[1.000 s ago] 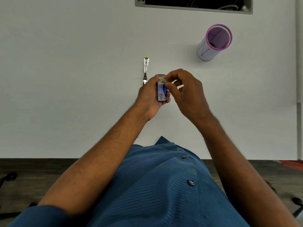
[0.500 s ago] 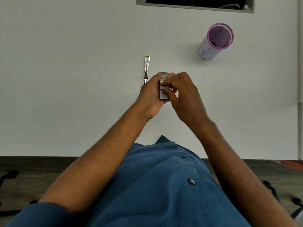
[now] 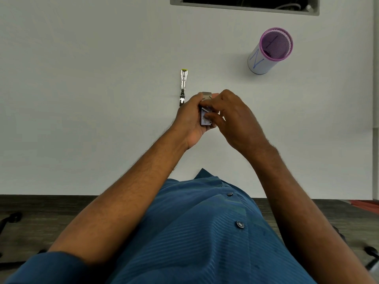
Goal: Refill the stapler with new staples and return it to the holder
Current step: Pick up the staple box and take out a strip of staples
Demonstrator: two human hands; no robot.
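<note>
— Just above the table [image 3: 82,119], the staple box [image 3: 205,117] is gripped by the left hand [image 3: 190,119], while its open end is pinched at by the right hand [image 3: 235,119].

— And the stapler [image 3: 183,87]?

— Laid opened out on the table just beyond the left hand — long axis pointing away from the person. The holder [image 3: 269,51] stands well apart, far right.

— What differs from a second ago?

— The right fingers are now closed lower over the box.
</note>
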